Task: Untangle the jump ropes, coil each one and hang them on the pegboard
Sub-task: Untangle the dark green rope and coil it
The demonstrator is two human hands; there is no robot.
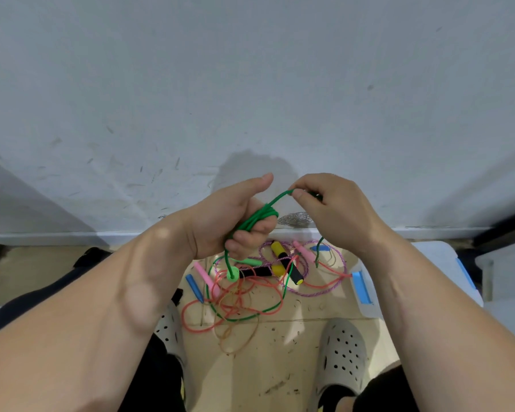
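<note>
Part-coiled green rope (257,216) held above the floor tangle (250,295).
The left hand (217,221) curls its fingers (247,243) round the loops; the right hand (336,209) pinches the strand, apparently just short of the wall (250,84).

Likely a plain storeroom or home utility corner: a scuffed white wall (250,84) fills 12 o'clock, gritty beige floor tiles (280,367) at 6 o'clock, a white plastic storage box (369,310) with blue latches at 4 o'clock.
</note>
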